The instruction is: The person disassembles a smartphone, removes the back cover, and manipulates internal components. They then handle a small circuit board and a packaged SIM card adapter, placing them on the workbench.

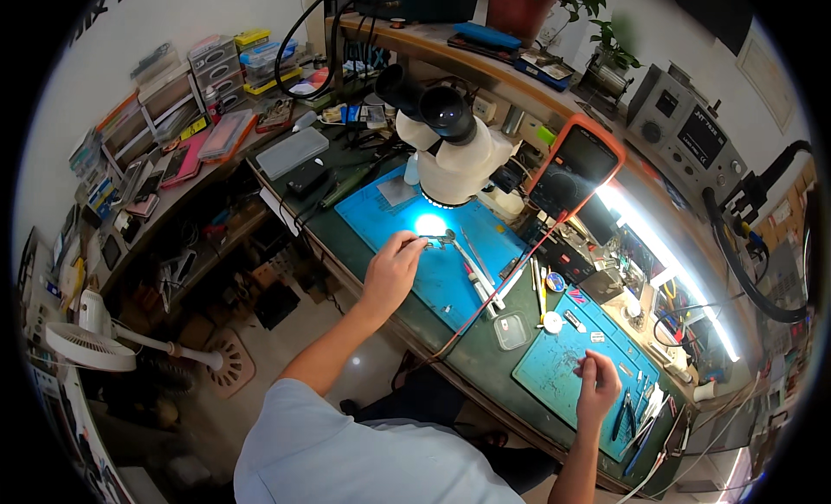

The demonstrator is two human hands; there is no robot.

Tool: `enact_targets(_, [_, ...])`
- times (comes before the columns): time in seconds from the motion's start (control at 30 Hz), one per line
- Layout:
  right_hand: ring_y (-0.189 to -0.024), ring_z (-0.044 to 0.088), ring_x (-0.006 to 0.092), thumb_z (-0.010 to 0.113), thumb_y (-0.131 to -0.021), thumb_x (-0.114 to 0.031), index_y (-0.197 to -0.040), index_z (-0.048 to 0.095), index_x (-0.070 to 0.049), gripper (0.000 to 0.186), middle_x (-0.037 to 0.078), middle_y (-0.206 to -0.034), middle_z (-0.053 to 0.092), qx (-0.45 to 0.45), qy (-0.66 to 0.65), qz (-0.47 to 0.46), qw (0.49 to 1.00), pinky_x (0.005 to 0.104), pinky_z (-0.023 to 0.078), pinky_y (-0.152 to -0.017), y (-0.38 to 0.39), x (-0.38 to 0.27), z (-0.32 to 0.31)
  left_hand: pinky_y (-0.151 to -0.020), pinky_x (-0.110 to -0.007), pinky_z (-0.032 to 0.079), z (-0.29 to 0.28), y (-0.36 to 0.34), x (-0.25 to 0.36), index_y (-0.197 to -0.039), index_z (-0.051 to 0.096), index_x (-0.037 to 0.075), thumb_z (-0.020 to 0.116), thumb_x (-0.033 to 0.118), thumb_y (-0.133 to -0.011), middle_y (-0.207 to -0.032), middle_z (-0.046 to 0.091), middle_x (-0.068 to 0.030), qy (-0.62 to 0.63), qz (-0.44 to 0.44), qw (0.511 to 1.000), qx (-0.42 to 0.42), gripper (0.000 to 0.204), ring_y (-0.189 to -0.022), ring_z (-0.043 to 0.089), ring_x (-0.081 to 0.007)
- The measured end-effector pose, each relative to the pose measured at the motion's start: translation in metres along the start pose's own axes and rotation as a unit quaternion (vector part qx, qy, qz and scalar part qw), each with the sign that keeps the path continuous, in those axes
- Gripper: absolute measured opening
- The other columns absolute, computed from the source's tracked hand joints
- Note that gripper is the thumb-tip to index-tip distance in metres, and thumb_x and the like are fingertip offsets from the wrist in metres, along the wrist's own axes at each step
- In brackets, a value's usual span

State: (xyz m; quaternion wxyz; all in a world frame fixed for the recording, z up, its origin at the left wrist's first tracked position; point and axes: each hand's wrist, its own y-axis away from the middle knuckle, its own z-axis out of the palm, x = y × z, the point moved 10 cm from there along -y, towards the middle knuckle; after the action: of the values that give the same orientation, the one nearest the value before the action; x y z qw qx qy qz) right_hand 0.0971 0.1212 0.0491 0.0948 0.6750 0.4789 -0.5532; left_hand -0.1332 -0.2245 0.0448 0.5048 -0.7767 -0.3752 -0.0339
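Under the white microscope (454, 149), my left hand (391, 272) is closed in a pinch on a small dark flat part (437, 242). The part is too small in view to name exactly. It lies beside the bright light spot on the blue work mat (363, 211). A white-handled tool (474, 274) with a dark round tip lies close to the part. My right hand (599, 390) is over a second blue mat (541, 365), fingers curled in and thumb against them. Whether anything is between them is hidden. Pliers (625, 416) lie just beside that hand.
An orange multimeter (578, 168) stands behind the mats, its red lead (519, 266) running across the bench. A small clear box (512, 331) and a white spool (552, 322) sit between the mats. Tweezers and hand tools crowd the right end. A white fan (91, 335) stands at left.
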Motion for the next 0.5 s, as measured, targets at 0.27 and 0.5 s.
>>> enact_targets(0.27, [-0.071,0.064,0.0124,0.056,-0.097,-0.001,-0.102,0.067,0.005,0.014,0.008,-0.083,0.066,0.090,0.062,0.085,0.990,0.0253,0.053,-0.061,0.080,0.032,-0.033,-0.077,-0.035,0.055,0.074,-0.042,0.027,-0.110,0.064,0.000,0.062,0.001,-0.087,-0.113,0.061,-0.0103,0.109,0.080,0.984,-0.116,0.023,-0.094,0.065,-0.0296])
enact_targets(0.5, [-0.067,0.059,0.0107,0.055,-0.099,-0.004,-0.106,0.067,0.005,0.016,0.008,-0.080,0.064,0.189,0.116,0.074,0.972,0.0248,0.051,-0.060,0.105,0.035,-0.045,-0.093,-0.041,0.049,0.137,-0.051,0.020,-0.115,0.064,0.002,0.059,-0.001,-0.080,-0.116,0.062,-0.0110,0.164,0.096,0.959,-0.211,0.035,-0.111,0.059,-0.0287])
